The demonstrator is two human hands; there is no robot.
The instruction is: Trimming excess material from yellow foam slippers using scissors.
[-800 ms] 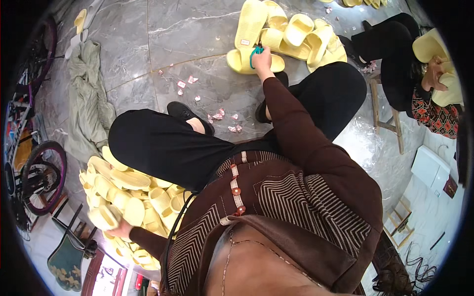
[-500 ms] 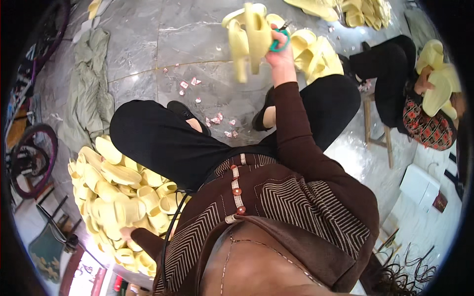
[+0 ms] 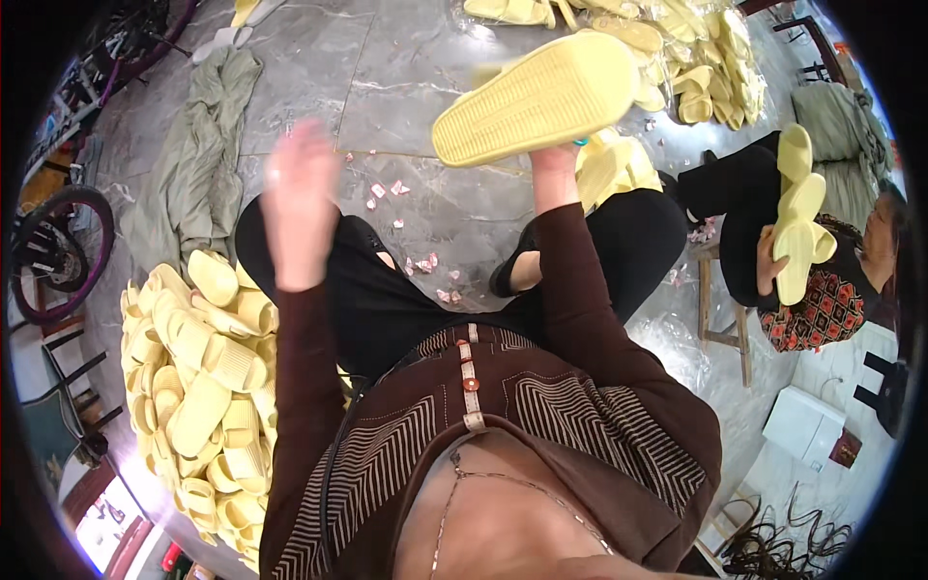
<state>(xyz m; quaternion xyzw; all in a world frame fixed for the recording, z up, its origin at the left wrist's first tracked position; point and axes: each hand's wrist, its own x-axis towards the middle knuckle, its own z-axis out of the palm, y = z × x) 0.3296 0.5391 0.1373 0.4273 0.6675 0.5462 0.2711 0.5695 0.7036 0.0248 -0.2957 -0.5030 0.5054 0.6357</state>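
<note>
Right grip (image 3: pixel 554 164) clasping yellow slipper (image 3: pixel 541 97); left grip (image 3: pixel 302 198) (blurred) unclenched, near slipper heap (image 3: pixel 198 411).

Grey marbled floor (image 3: pixel 300 58), veined pale. One side, as I see it: rumpled grey-green cloth (image 3: pixel 198 159), purple-rimmed bicycle wheel (image 3: pixel 68 256) past it, green chair (image 3: pixel 43 416) near the wheel. Other side: wooden stool (image 3: pixel 705 300), white box (image 3: pixel 802 425) beyond.

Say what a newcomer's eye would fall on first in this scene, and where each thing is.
The eye would probably go first to the yellow slide sandal at the upper centre, its ribbed sole facing the camera, held up in the right hand. Next might come the heap of yellow slide sandals at the lower left, then the blurred left hand above it. Toward the right edge, a co-worker holds more yellow slides.
</note>
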